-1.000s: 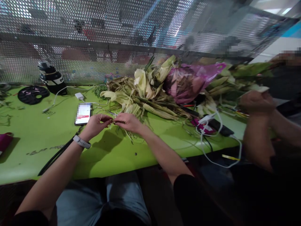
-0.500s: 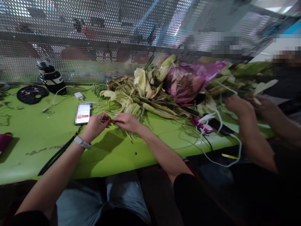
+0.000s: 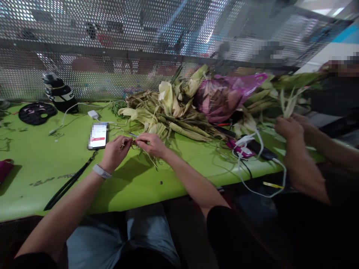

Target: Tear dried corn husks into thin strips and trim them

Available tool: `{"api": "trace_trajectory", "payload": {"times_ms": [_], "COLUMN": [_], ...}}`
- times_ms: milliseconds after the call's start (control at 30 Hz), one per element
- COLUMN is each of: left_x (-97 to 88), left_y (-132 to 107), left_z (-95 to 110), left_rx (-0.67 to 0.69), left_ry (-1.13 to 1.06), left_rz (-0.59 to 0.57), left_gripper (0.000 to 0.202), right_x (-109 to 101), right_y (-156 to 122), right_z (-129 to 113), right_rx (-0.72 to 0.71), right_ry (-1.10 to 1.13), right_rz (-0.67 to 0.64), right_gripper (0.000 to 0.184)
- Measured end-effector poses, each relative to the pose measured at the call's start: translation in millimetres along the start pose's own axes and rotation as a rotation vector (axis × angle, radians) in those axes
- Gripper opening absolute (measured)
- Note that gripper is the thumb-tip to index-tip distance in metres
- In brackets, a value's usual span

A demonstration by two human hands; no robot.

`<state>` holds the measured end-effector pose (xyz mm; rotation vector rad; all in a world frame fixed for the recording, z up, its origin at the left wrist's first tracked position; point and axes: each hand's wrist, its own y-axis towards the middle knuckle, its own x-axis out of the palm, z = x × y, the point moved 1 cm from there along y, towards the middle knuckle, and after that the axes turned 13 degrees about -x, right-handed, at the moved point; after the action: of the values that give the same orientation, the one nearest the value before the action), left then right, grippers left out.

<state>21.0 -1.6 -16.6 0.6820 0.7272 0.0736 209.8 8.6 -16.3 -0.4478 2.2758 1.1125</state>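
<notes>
My left hand (image 3: 117, 147), a pale band on its wrist, is closed in a pinch above the green table. A thin pale strip of corn husk (image 3: 123, 143) shows between its fingers. Fingertip to fingertip with it, my right hand (image 3: 150, 144) is pinched too, on a small piece of husk that the fingers mostly hide. Loose husk strands (image 3: 153, 160) trail below the right hand. Just behind both hands lies a heap of dry corn husks (image 3: 153, 116). A metal blade or tool tip (image 3: 132, 134) pokes out near my right fingertips.
A phone with a lit screen (image 3: 98, 135) and a black strap (image 3: 71, 179) lie left. Behind them are a charger (image 3: 93, 114), a black bottle (image 3: 60, 93) and a black mask (image 3: 37, 113). A pink bag (image 3: 218, 99) and white cables (image 3: 262, 144) lie right, beside a co-worker's hands (image 3: 291, 125).
My two hands stay pinched together with only a slight shift of the fingers. The co-worker's hands now hold pale husk strips upright.
</notes>
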Motion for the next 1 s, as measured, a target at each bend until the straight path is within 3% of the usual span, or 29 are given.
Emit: {"api": "trace_trajectory", "payload": {"times_ms": [200, 467, 767, 1000], "left_x": [2.0, 2.9, 4.0, 3.2], "left_y": [-0.9, -1.4, -2.1, 2.3], "left_z": [-1.9, -1.6, -2.5, -6.9], "left_rx": [0.007, 0.009, -0.056, -0.103], "left_ry": [-0.04, -0.072, -0.083, -0.025], "left_rz": [0.015, 0.0, -0.078, -0.221], "left_gripper": [0.014, 0.013, 0.022, 0.022], "right_x": [-1.2, 1.2, 2.9, 4.0], "right_y": [1.2, -0.1, 0.5, 2.1], "right_z": [1.0, 6.2, 6.2, 0.8], "right_rx": [0.237, 0.258, 0.061, -0.027], "right_ry": [0.212, 0.365, 0.026, -0.246], "right_rz": [-0.048, -0.037, 0.097, 0.011], "right_gripper": [0.03, 0.026, 0.014, 0.007]}}
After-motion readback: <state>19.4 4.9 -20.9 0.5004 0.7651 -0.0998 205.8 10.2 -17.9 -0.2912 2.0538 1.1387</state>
